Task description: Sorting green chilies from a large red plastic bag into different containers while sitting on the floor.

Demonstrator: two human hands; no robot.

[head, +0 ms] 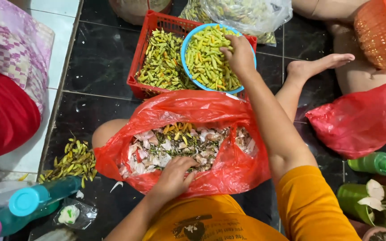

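A wide red plastic bag of peelings and stems lies open in the lap. Beyond it, a red plastic crate holds a round blue plastic bowl of green chillies. The right hand, arm stretched forward, curls its fingers into the bowl's chillies. The left hand rests bent-fingered on the bag's near edge.

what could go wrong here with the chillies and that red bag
1. The round blue plastic bowl sits tilted on the chillies in the red plastic crate; the right hand pressing in could tip it.
2. The red plastic bag of scraps sags open under the left hand; scraps might spill onto the dark tiled floor.
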